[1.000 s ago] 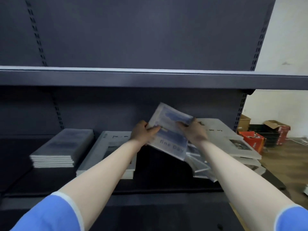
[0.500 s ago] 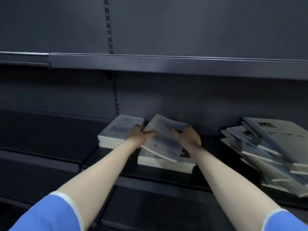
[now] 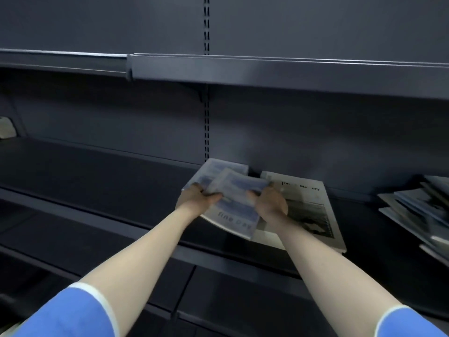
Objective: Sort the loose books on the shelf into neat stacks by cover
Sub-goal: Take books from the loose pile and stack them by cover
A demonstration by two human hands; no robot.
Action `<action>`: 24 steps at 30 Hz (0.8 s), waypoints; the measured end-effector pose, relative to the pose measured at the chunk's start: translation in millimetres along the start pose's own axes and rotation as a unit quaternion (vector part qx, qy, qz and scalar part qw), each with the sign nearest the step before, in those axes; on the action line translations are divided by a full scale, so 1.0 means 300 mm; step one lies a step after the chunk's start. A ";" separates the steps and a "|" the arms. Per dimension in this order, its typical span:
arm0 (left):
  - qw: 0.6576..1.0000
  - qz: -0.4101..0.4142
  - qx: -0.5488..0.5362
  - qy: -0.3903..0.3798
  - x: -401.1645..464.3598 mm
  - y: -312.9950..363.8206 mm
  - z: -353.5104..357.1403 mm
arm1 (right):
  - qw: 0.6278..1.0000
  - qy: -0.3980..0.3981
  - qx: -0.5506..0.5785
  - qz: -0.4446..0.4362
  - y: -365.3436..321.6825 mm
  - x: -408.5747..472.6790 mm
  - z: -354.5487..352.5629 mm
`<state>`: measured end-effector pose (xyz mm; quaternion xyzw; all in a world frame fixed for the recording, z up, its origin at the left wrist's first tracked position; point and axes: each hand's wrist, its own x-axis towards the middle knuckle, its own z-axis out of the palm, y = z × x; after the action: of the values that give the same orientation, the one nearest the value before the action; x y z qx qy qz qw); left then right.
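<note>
Broadly, the dark shelf (image 3: 121,181) fills the view, a flat matte metal deck with a slotted upright (image 3: 206,122) at its back and another board (image 3: 267,71) overhead. On it, right of centre, lies the white stack (image 3: 313,215), its top cover pale and printed with a dark photograph. Far right, the loose pile (image 3: 418,212) sprawls unevenly, thin soft-covered books fanned at odd angles, clearly not yet sorted. Left of the white stack sits the blue stack (image 3: 213,170), only its far corner showing.

Both hands hold one blue book (image 3: 237,207) over that blue stack, tilted, its near edge overhanging the shelf front and its right corner overlapping the white stack. The left hand (image 3: 196,201) grips the left edge with thumb on top; the right hand (image 3: 269,203) grips the right edge the same way. The two hands are apart, one on each side of the cover. The cover looks glossy and slightly flexible, with rounded-looking corners in the blur.

To land it well, I would swing the book left and square it to the stack beneath, lowering the far edge first, then sliding the fingers out sideways so nothing below shifts. A final tap on the near edge should line up the spines.
</note>
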<state>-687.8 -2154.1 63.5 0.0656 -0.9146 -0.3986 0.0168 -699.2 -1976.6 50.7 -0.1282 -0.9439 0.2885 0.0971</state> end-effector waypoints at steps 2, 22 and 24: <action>1.000 0.001 0.004 0.014 0.013 -0.012 -0.010 | 1.000 0.002 -0.002 -0.002 -0.016 0.014 0.016; 0.974 0.048 0.204 0.088 0.193 -0.077 -0.021 | 0.994 -0.018 -0.103 0.019 -0.189 0.168 0.135; 0.977 0.046 0.201 0.062 0.226 -0.074 -0.017 | 0.992 -0.018 -0.122 0.012 -0.198 0.192 0.147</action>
<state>-752.2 -2181.9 49.4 0.0503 -0.9753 -0.2005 0.0778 -776.1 -2029.8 54.9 -0.1457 -0.9719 0.1747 0.0606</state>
